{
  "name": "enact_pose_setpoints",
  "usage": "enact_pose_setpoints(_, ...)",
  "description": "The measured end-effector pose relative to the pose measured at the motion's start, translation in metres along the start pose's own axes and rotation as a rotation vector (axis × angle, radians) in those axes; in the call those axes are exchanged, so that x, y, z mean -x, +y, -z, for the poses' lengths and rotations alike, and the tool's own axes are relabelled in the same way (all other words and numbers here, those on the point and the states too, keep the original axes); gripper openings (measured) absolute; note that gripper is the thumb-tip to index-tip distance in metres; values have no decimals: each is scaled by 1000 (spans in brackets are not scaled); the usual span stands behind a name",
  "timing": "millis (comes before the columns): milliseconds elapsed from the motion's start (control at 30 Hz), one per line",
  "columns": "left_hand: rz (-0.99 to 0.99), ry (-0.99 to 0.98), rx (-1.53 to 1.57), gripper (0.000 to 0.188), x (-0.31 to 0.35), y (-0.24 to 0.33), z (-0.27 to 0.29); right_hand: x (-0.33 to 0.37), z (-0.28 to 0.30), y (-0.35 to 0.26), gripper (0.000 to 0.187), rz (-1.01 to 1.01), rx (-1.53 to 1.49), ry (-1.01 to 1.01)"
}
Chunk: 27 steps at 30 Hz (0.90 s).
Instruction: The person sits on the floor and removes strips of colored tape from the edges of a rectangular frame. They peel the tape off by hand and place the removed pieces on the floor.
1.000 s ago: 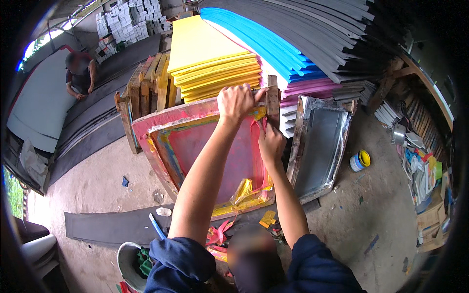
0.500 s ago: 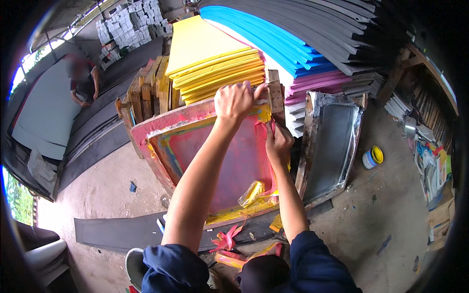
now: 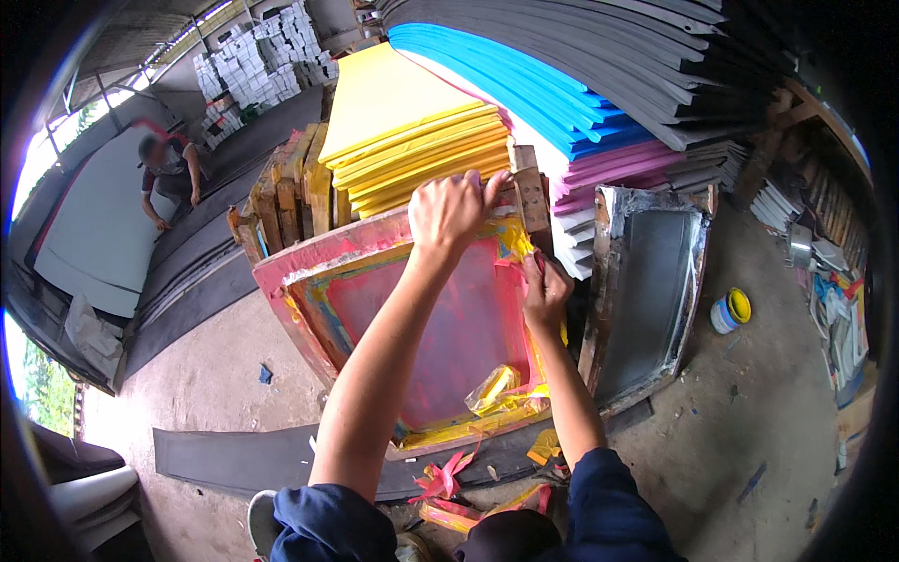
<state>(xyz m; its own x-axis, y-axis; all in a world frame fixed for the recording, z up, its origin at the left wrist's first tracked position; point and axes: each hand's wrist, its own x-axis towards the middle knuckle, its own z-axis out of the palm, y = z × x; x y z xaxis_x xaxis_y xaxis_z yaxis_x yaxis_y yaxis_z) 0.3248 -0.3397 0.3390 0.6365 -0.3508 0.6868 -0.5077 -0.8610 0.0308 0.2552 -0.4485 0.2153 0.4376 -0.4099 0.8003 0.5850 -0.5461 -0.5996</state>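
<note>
A wooden screen-printing frame [image 3: 318, 245], stained red and yellow, leans upright in front of me, with a hazy mesh [image 3: 449, 337] inside it. My left hand [image 3: 451, 217] is closed over its top rail near the upper right corner, thumb stretched along the edge. Just below that corner, my right hand [image 3: 547, 292] pinches paint-stained tape [image 3: 517, 242] at the frame's right side; some of the strip is hidden by the fingers. Crumpled clear and yellow tape [image 3: 494, 389] lies against the mesh's lower right. Torn pink tape [image 3: 444, 476] is on the floor below.
Behind the frame rise stacked yellow sheets [image 3: 403, 122] and blue sheets [image 3: 506, 84]. A second, grey-meshed frame [image 3: 646, 290] leans at the right, near a yellow paint can [image 3: 730, 310]. A dark strip [image 3: 225, 459] lies on the floor. Another person [image 3: 171, 178] crouches far left.
My right hand has shifted slightly right and down along the frame's side, still pinching tape. Yellow tape now shows above its fingers. My left hand keeps its hold; the view has shifted a little.
</note>
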Motion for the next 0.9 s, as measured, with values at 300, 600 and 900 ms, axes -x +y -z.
enact_pose_setpoints(300,-1,-66,-5,40,-2,-5,-6,-4,-3,2,17,56,81,-53)
enact_pose_setpoints(600,-519,171,93,41,23,-29,-6,0,-12,13,17,112,188,-88)
enact_pose_setpoints(900,-358,169,-82,22,39,-11,-27,-1,-24,19,14,175,229,20)
